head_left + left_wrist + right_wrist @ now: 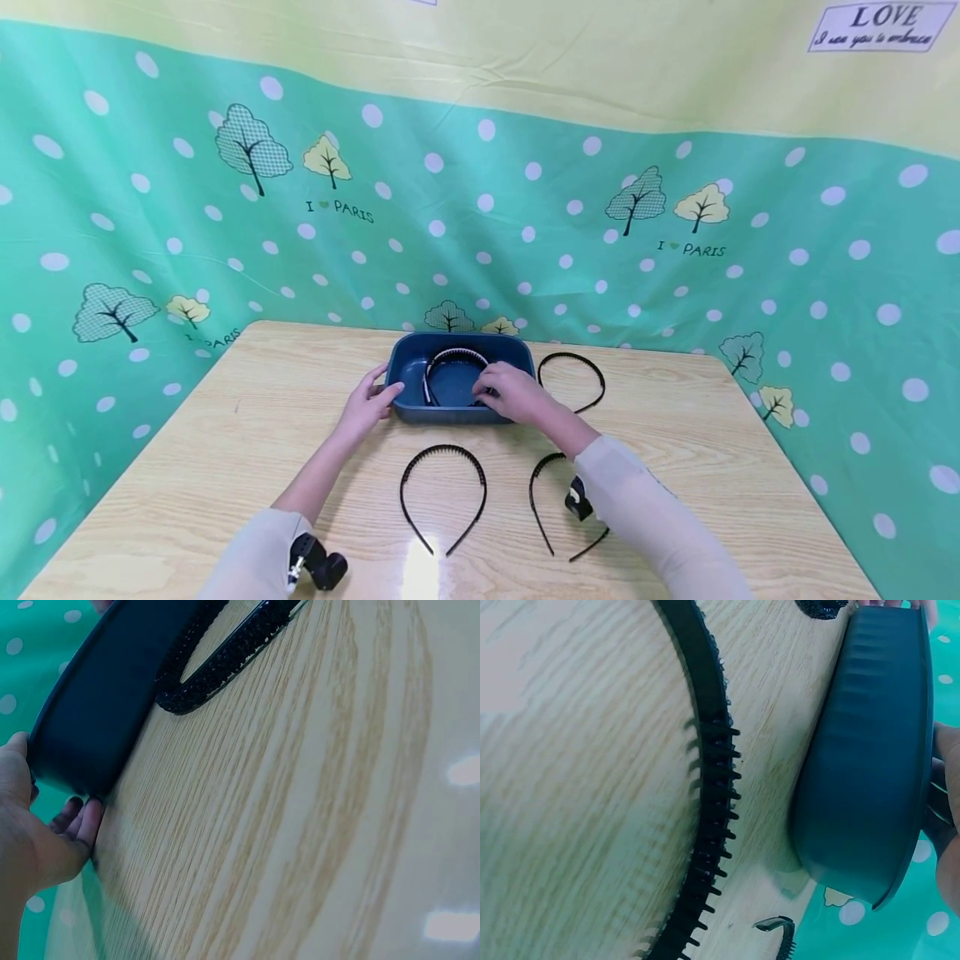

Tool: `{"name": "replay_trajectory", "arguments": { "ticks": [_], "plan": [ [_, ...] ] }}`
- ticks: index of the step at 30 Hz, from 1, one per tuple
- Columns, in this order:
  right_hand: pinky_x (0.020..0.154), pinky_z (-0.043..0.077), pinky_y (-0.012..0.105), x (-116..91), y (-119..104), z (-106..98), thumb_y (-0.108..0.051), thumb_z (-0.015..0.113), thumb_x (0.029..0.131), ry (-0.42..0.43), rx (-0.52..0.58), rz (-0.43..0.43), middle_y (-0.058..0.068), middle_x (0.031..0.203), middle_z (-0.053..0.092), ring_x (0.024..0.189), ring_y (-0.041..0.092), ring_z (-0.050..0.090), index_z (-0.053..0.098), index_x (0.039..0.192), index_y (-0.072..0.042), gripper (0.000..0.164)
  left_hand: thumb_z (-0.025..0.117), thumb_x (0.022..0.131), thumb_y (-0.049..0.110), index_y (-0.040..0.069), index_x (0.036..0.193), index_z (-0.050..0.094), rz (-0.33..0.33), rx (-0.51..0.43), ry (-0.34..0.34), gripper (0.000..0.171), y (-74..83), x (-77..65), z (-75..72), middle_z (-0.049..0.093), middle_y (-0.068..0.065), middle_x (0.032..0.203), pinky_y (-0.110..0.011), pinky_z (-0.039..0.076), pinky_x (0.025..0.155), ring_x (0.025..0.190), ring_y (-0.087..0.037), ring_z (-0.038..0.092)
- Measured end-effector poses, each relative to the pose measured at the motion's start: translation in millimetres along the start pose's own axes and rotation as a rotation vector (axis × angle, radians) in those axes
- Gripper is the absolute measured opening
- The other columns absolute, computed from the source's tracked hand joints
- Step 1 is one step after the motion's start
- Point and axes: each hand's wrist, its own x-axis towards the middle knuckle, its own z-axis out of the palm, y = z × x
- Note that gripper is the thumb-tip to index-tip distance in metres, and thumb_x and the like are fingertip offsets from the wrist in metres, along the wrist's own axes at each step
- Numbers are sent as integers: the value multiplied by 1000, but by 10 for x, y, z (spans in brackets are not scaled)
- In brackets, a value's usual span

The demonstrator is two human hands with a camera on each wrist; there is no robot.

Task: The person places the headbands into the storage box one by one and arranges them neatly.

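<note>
A dark blue rectangular bin point(453, 414) stands near the table's back edge. My left hand point(369, 402) holds its left end, thumb over the rim and fingers low along the outer wall, as the left wrist view also shows. Inside the bin sits a black toothed headband point(456, 352), its arch toward the back. My right hand point(512, 392) reaches over the bin's front right rim, curled fingers pinching the headband's right side. In the right wrist view the bin wall hides those fingertips.
One black headband point(442, 448) lies in front of the bin. Another black headband point(534, 492) lies partly under my right forearm. A third black headband point(602, 379) is right of the bin. A green patterned cloth point(480, 225) hangs behind the wooden table point(300, 367).
</note>
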Motion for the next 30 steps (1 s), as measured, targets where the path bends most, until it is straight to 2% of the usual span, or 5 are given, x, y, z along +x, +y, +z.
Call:
{"name": "replay_trajectory", "arguments": {
  "ticks": [12,18,26,30],
  "plan": [
    [86,50,34,-9,87,-27,-20,66,88,73,57,22,1,101,65,97,18,60,70,100,-10,16,57,92,38,17,147,29,4,5,-6,65,6,-7,5,49,-25,133,-30,53,82,107,-27,57],
    [87,50,33,-27,112,-69,-23,66,88,103,72,56,1,103,65,99,17,60,69,101,-12,18,57,93,37,16,147,29,7,5,-11,65,14,-27,1,48,-26,133,-33,53,84,108,-27,57],
    [85,50,34,-52,159,-112,-22,65,89,116,86,93,2,102,65,97,18,60,69,103,-10,19,56,94,35,15,148,28,12,3,-13,64,11,-34,-6,48,-27,134,-34,53,84,109,-27,56],
    [83,51,36,-71,185,-146,-21,64,89,124,126,114,4,102,64,96,21,61,69,104,-8,21,56,94,35,16,147,28,12,1,-12,63,10,-29,-4,48,-26,134,-34,53,84,110,-27,56]
  ]
}}
